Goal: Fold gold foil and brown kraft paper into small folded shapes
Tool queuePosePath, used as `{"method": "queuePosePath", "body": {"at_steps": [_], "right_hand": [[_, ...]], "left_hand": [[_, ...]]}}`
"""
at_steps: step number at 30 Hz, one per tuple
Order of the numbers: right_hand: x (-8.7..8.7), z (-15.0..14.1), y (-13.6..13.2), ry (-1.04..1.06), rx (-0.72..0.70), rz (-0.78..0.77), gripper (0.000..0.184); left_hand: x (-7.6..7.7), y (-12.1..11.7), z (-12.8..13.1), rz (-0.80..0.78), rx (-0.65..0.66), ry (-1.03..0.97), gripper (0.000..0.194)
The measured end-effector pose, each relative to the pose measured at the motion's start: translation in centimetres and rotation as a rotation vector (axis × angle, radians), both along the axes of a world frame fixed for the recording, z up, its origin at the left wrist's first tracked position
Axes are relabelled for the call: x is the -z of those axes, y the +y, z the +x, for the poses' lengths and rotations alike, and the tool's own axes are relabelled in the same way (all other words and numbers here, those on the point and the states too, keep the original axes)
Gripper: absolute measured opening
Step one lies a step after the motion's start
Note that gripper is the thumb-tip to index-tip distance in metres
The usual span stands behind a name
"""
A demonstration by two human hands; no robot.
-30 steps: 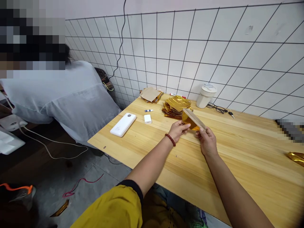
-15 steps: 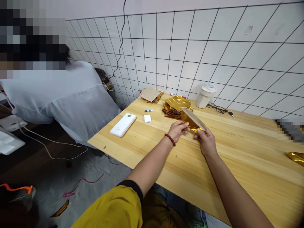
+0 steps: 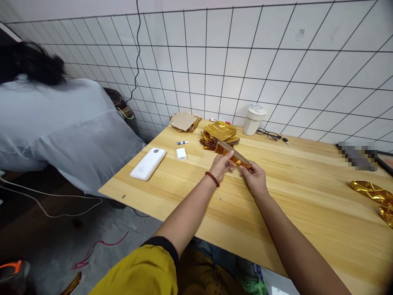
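Note:
A sheet of gold foil paper [image 3: 231, 155], bent along its length with a brown back, is held between both hands above the table. My left hand [image 3: 221, 167], with a dark red bead bracelet at the wrist, pinches its left part, thumb on top. At the right end, my right hand [image 3: 255, 178] grips the sheet with thumb and fingers closed. Just behind it lies a stack of gold foil paper [image 3: 219, 133], and the raised sheet covers part of that stack's front. To its left is another pile of paper, brown side up [image 3: 185, 121].
On the wooden table [image 3: 190, 196] lie a white power bank [image 3: 148, 164], a white charger [image 3: 181, 154], a small tube [image 3: 182, 143], a lidded cup [image 3: 254, 119], glasses [image 3: 270, 135] and a key [image 3: 286, 141]. Gold foil [image 3: 373, 192] lies at right. A person [image 3: 70, 123] sits at left.
The view has swung right, bringing more gold foil at the right edge into sight. The sheet has turned, now showing a narrower brown strip, and the left thumb lies over it.

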State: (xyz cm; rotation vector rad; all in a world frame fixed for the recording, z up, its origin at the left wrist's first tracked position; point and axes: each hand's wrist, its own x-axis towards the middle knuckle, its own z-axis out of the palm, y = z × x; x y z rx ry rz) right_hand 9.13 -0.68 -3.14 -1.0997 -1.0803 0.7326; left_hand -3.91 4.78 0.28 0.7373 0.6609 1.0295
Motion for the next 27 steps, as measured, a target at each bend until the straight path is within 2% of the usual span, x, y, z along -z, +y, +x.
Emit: {"method": "queuePosePath", "body": {"at_steps": [7,11,22,27], "right_hand": [[-0.3,0.1,-0.2,-0.002,0.035,-0.032,0.042],[-0.7,0.3,-0.3,0.028,0.018,-0.057,0.037],[-0.1,1.0,0.1,0.183,-0.003,-0.049,0.035],[-0.2,0.9,0.2,0.263,0.048,-0.045,0.033]], "left_hand": [[0.2,0.2,0.0,-0.034,-0.027,-0.030,0.022],[0.1,0.1,-0.2,-0.035,-0.012,-0.040,0.016],[0.1,-0.1,-0.3,-0.015,-0.009,-0.040,0.025],[0.3,-0.2,-0.2,0.037,0.016,-0.038,0.041]]}}
